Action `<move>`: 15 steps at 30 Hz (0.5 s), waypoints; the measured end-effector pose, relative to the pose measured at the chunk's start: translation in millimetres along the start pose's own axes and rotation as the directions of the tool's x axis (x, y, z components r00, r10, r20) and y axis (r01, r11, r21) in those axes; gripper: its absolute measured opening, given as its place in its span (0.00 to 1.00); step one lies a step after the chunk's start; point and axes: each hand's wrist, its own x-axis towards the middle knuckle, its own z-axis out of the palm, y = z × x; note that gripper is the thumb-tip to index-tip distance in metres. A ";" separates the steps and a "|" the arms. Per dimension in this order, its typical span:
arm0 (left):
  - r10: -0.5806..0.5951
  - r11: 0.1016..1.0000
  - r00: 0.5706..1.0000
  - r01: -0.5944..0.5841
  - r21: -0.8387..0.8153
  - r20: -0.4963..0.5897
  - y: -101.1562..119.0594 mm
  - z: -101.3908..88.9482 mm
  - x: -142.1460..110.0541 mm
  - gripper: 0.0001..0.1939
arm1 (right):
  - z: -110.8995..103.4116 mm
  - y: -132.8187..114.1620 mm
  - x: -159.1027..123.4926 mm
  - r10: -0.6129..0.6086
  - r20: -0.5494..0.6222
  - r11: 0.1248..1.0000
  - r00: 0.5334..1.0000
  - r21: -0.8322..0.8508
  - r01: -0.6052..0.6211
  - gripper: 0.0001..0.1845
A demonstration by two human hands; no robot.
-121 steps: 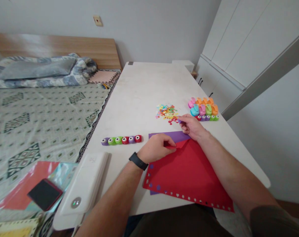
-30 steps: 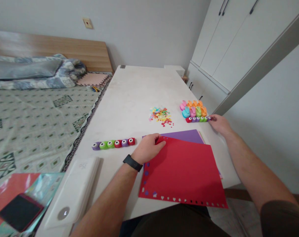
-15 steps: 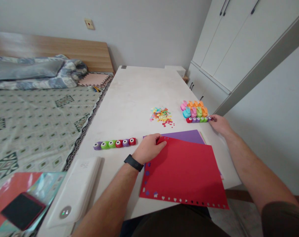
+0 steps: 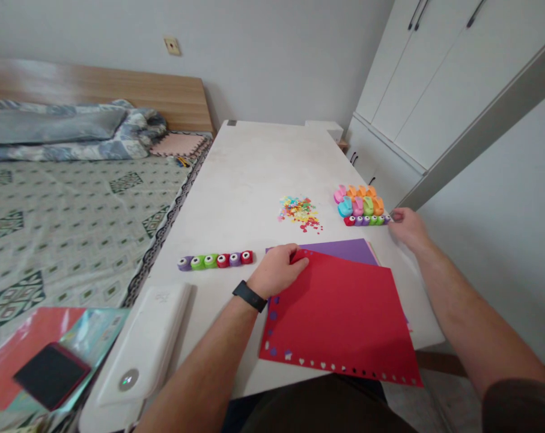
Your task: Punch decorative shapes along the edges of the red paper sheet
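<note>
My left hand (image 4: 279,267), a dark band on its wrist, pinches the top left edge of a red sheet of paper (image 4: 335,319). Small shaped holes run along that sheet's left and bottom edges. Beneath it lies a purple sheet (image 4: 344,249), with other coloured sheets peeking out at the right. My right hand (image 4: 406,228) is at the right end of a row of small craft punches (image 4: 366,221), its fingers slightly apart beside the last purple punch. Another row of small punches (image 4: 216,260), purple, green and red, sits left of my left hand.
Larger coloured punches (image 4: 360,201) stand behind the right row. Punched paper confetti (image 4: 299,210) is heaped mid-table. A white device (image 4: 141,343) with a lit round display lies at the table's left edge. Beyond it, a dark phone-like slab (image 4: 51,374) rests on plastic packaging on the bed.
The view has shifted slightly, so everything sits a little further right. My right fingers have come slightly away from the end punch. My left hand keeps its hold on the red sheet.
</note>
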 end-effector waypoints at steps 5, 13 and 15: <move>0.002 1.000 1.000 -0.002 -0.003 -0.008 -1.8 1.5 -0.6 0.14 | -19.1 -50.6 -11.0 -0.095 -0.154 0.992 0.983 0.068 0.107 0.28; 0.032 0.999 0.999 -0.032 -0.009 -0.037 -7.8 5.6 1.1 0.14 | -30.3 -211.4 -68.0 -0.570 0.085 0.784 0.817 0.352 0.511 0.21; 0.035 0.999 0.998 -0.035 -0.011 -0.045 -8.7 6.6 1.4 0.14 | -26.3 -253.7 -87.6 -0.670 0.167 0.718 0.724 0.393 0.574 0.20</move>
